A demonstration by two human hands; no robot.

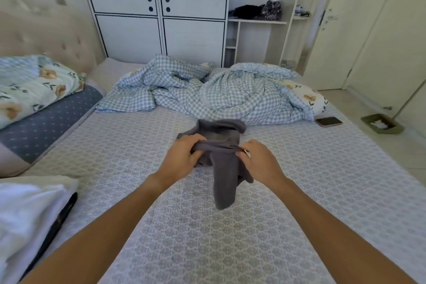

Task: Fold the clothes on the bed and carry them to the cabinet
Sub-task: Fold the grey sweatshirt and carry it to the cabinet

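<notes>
Head view: both hands, left hand (184,157) and right hand (260,161), grip grey garment (221,141) mid-bed (184,226).

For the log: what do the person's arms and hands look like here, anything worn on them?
Both forearms are bare as far as the frame shows: no sleeves, cuffs or gloves. The left hand and right hand carry no visible watch, bracelet or ring. The fingers are uncovered; nail detail is too small to tell.

Dark grey garment (221,143) bunched mid-bed (115,157), top edge gathered, one end dangling loose, white cabinet (159,14) beyond, doors closed
</notes>
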